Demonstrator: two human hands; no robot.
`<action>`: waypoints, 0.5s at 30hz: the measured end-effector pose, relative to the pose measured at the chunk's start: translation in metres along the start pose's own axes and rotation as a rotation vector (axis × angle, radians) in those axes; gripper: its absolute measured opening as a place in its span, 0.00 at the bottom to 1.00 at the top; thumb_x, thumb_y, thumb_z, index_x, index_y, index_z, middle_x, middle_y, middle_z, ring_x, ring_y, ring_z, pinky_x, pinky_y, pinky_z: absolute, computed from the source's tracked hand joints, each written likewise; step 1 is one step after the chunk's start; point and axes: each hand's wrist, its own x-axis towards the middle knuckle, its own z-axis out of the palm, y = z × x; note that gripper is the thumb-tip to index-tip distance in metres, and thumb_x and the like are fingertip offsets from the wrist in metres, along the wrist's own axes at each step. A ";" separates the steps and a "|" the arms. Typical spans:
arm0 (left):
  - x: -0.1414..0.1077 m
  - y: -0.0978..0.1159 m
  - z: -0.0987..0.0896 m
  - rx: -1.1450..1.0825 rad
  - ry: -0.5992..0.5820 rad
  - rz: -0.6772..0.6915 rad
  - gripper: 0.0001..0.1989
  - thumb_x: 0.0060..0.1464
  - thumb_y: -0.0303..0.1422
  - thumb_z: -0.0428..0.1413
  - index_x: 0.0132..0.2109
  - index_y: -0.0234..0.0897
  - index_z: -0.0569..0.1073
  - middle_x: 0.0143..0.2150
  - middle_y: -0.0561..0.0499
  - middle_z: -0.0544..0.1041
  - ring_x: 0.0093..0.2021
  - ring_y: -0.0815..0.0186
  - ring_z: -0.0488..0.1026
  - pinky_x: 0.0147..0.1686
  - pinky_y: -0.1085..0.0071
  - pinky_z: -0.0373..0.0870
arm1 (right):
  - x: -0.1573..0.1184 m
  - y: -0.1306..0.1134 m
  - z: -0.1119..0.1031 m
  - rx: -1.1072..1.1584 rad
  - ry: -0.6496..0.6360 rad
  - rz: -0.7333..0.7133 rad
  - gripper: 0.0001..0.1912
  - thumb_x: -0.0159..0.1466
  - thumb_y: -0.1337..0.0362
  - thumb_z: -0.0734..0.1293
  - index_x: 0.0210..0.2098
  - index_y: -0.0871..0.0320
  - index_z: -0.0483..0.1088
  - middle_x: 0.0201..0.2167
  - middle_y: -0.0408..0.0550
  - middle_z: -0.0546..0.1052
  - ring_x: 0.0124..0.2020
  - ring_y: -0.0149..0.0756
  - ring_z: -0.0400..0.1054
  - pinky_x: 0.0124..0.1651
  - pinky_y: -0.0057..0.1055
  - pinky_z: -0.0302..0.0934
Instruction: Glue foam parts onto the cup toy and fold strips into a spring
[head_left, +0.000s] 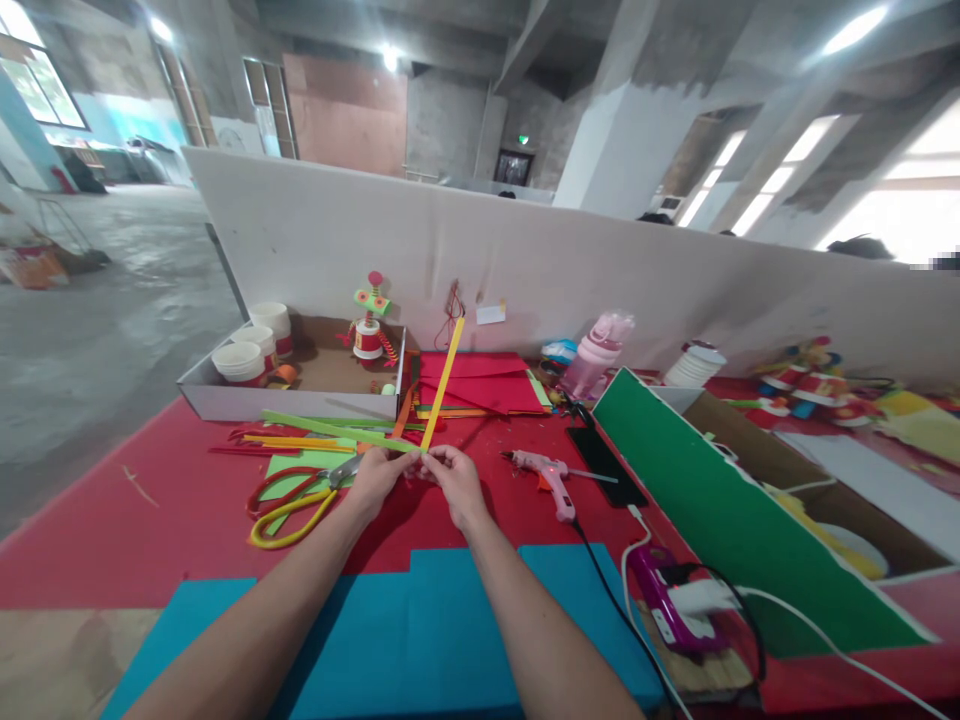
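Note:
Above the red tabletop my hands meet, fingertips pinched close together. My left hand [381, 478] is closed on the end of a long green paper strip [330, 429], which stretches off to the left. My right hand [457, 484] pinches the lower end of a yellow paper strip [444, 383] that points up and away. The two strips' ends come together at my fingertips at an angle; whether they overlap is hidden by the fingers. Beside my left wrist lie scissors [296, 510] with red and yellow handles, on green paper pieces.
A pink hot glue gun [546, 472] lies on the right near a black phone [606, 462]. Cables run to a purple power strip [679, 605]. Behind stand a box [292, 403] with paper cups and a paper-cup robot figure [368, 338], red paper [480, 372] and a pink bottle [596, 360].

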 end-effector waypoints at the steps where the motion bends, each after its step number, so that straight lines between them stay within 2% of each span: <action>1: 0.000 0.000 0.000 0.003 -0.002 0.006 0.14 0.44 0.40 0.63 0.23 0.32 0.75 0.22 0.48 0.77 0.23 0.68 0.71 0.26 0.73 0.64 | 0.000 0.001 0.000 -0.018 -0.001 -0.001 0.14 0.48 0.57 0.73 0.28 0.59 0.71 0.20 0.41 0.73 0.23 0.29 0.68 0.32 0.29 0.66; 7: -0.001 0.001 0.000 0.129 0.008 0.017 0.15 0.45 0.42 0.62 0.22 0.33 0.75 0.23 0.47 0.78 0.24 0.66 0.71 0.26 0.73 0.64 | 0.001 0.003 -0.001 -0.058 0.001 -0.034 0.13 0.49 0.57 0.72 0.26 0.59 0.70 0.19 0.39 0.72 0.21 0.28 0.66 0.29 0.26 0.63; 10: -0.001 0.000 -0.001 0.177 0.045 0.040 0.14 0.45 0.42 0.61 0.24 0.33 0.76 0.24 0.46 0.78 0.25 0.64 0.72 0.26 0.72 0.65 | 0.001 0.001 0.000 -0.071 -0.003 -0.034 0.13 0.49 0.56 0.72 0.26 0.59 0.69 0.20 0.39 0.72 0.21 0.28 0.66 0.29 0.26 0.63; 15: -0.001 0.000 -0.001 0.208 0.039 0.074 0.14 0.45 0.42 0.61 0.27 0.34 0.77 0.25 0.48 0.78 0.26 0.64 0.72 0.27 0.72 0.65 | 0.000 -0.003 0.000 -0.062 0.000 -0.031 0.15 0.48 0.55 0.73 0.27 0.59 0.70 0.22 0.40 0.72 0.22 0.28 0.66 0.29 0.26 0.64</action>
